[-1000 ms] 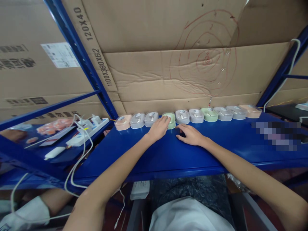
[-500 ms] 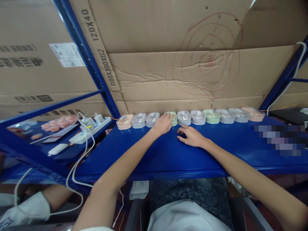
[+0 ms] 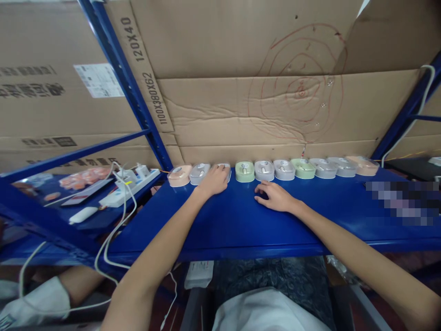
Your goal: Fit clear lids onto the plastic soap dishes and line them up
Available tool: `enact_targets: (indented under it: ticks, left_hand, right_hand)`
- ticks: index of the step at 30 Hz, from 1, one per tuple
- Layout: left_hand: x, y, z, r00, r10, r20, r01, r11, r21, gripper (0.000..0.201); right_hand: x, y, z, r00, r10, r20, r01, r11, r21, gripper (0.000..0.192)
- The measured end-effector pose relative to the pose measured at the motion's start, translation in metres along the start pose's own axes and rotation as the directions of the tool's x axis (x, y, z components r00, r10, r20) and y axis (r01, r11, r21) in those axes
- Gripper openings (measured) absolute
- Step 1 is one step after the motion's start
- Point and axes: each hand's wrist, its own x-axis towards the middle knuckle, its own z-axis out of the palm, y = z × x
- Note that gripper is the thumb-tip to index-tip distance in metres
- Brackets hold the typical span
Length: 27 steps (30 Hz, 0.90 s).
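A row of rounded plastic boxes with clear lids lines the back of the blue shelf (image 3: pixel 220 225). My left hand (image 3: pixel 214 180) curls over a grey box (image 3: pixel 224 166), third from the left, and covers most of it. To its left stand another grey box (image 3: pixel 199 174) and a peach box (image 3: pixel 179 176). A green box (image 3: pixel 245 171) sits just right of my left hand, with a gap between. My right hand (image 3: pixel 274 196) rests on the shelf in front of a grey box (image 3: pixel 264 170), thumb and fingers apart, holding nothing.
Farther right in the row are a second green box (image 3: pixel 302 168) and a peach box (image 3: pixel 362 166). Cardboard (image 3: pixel 206 105) forms the back wall. On the left, a white power strip (image 3: pixel 129 187) with cables lies beyond a blue upright. Another person's sleeve (image 3: pixel 41 301) shows lower left.
My left hand has moved left from the green box to the grey box beside it, uncovering the green one. My right hand stays in place.
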Motion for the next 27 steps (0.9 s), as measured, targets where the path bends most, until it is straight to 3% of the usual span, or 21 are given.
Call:
enact_targets:
  ticks: [9,12,14,16,19,22,27]
  left_hand:
    - [-0.009,0.029,-0.023,0.995,0.099,-0.032,-0.099,0.995,-0.012,0.033]
    - [-0.010,0.037,-0.026,0.986,0.149,-0.075,-0.161,0.966,-0.202,0.031]
    - [-0.009,0.040,-0.028,0.981,0.160,-0.110,-0.192,0.877,-0.440,0.034]
    - [-0.007,0.042,-0.030,0.981,0.139,-0.133,-0.192,0.726,-0.660,0.036]
    - [-0.006,0.039,-0.031,0.979,0.068,-0.193,-0.195,0.602,-0.774,0.033]
    - [-0.006,0.033,-0.029,0.969,0.101,-0.224,-0.233,0.668,-0.707,0.035]
    - [-0.009,0.028,-0.024,0.957,0.267,-0.112,-0.280,0.762,-0.584,0.033]
  right_hand:
    - [0.000,-0.003,-0.001,1.000,0.020,0.013,-0.020,1.000,0.009,0.024]
    - [-0.001,-0.008,-0.003,0.999,0.035,0.011,-0.035,0.999,0.032,0.051]
    - [-0.002,-0.012,-0.004,0.999,0.045,-0.008,-0.045,0.997,0.056,0.082]
    - [-0.003,-0.015,-0.004,0.999,0.050,-0.020,-0.048,0.996,0.077,0.104]
    - [-0.004,-0.020,-0.003,0.999,0.029,-0.034,-0.025,0.995,0.101,0.119]
    - [-0.004,-0.022,-0.001,0.999,0.008,-0.044,-0.003,0.994,0.111,0.117]
    - [-0.002,-0.012,-0.009,0.995,-0.096,0.003,0.094,0.984,0.151,0.104]
